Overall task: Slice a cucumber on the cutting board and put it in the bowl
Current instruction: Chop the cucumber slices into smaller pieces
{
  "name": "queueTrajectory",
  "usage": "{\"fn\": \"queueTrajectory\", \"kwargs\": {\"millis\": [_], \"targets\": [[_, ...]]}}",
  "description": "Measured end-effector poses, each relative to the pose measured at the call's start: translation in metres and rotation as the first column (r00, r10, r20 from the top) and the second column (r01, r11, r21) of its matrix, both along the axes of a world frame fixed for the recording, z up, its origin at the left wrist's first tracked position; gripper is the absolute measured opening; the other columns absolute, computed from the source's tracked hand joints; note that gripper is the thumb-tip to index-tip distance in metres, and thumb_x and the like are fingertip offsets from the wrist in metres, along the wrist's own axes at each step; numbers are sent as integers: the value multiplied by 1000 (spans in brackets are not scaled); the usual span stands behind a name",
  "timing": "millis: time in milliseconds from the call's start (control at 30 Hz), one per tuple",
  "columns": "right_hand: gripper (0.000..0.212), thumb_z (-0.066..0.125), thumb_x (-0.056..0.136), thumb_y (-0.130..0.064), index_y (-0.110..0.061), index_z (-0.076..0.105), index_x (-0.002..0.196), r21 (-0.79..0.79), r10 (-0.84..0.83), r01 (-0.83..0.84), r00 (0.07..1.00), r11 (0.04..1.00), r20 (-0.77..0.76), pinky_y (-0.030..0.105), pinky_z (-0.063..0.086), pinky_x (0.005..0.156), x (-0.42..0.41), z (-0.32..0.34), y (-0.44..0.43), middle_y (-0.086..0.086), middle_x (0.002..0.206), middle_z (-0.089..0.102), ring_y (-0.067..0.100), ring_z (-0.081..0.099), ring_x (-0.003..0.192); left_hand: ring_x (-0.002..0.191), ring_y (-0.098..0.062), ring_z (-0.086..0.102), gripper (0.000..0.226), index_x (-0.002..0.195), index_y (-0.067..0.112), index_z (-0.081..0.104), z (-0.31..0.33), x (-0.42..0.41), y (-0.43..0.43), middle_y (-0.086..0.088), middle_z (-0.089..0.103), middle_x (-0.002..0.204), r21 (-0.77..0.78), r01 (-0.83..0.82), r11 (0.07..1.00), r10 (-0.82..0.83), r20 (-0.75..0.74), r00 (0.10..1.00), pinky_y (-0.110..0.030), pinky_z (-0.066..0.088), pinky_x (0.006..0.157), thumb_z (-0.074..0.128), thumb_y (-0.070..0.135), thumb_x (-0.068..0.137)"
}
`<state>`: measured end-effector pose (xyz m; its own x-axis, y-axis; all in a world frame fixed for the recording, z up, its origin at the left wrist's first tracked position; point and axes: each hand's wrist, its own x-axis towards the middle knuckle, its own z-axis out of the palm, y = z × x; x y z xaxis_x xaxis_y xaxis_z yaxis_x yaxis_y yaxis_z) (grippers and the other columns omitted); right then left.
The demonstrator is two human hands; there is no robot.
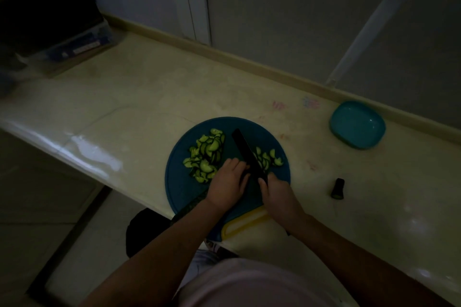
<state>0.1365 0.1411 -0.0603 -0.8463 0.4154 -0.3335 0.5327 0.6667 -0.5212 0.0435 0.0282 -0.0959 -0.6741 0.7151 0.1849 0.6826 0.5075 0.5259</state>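
A round blue cutting board (pixel 184 187) lies on the counter. A pile of cucumber slices (pixel 205 154) covers its left part, and a smaller pile (pixel 268 158) lies to the right of the knife. My right hand (pixel 277 193) grips the handle of a dark knife (pixel 245 149), blade pointing away over the board. My left hand (pixel 228 182) has its fingers curled over a dark cucumber piece (pixel 247 168) just left of the blade; the piece is mostly hidden. The teal bowl (pixel 357 124) stands at the far right, holding nothing.
A dark cucumber end piece (pixel 337 189) stands on the cream counter (pixel 124 112) right of the board. A yellow-rimmed object (pixel 245 223) lies under the board's near edge. Dark bags and a box (pixel 82 42) sit at the far left. The counter's front edge runs diagonally.
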Motion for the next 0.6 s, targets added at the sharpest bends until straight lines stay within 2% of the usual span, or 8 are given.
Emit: {"fn": "queueTrajectory", "kwargs": {"millis": [200,433,533,600], "targets": [[27,35,99,-26,-5,49,90,-56,-26,26,1000,998,4,26,32,55,6,2,0,7,74,52,18,50,63,85,-21,53,21,106,5,61,2,-5,-9,-9,58,93,4,68,998,-68,68,995,-24,40,72,62,9,85],[24,36,99,-28,-11,40,83,-44,-29,28,1000,999,-6,26,30,53,11,10,-1,-5,61,40,12,42,55,88,-22,53,20,105,5,61,1,-5,-8,-9,55,93,-1,57,998,-57,90,994,-32,45,73,58,13,88],[23,36,99,-27,-12,39,81,-18,-20,20,1000,1000,-17,24,23,46,12,13,0,-9,59,35,2,34,49,86,-23,52,18,104,5,60,1,-5,-8,-10,53,91,-5,55,998,-55,83,995,-31,43,71,58,13,88],[23,37,99,-27,-12,39,81,-11,-21,21,999,1000,-28,21,24,42,13,14,-1,-10,58,35,0,33,49,86,-23,51,17,103,5,59,2,-4,-8,-10,52,91,-9,49,999,-48,78,996,-30,42,71,58,14,88]]}}
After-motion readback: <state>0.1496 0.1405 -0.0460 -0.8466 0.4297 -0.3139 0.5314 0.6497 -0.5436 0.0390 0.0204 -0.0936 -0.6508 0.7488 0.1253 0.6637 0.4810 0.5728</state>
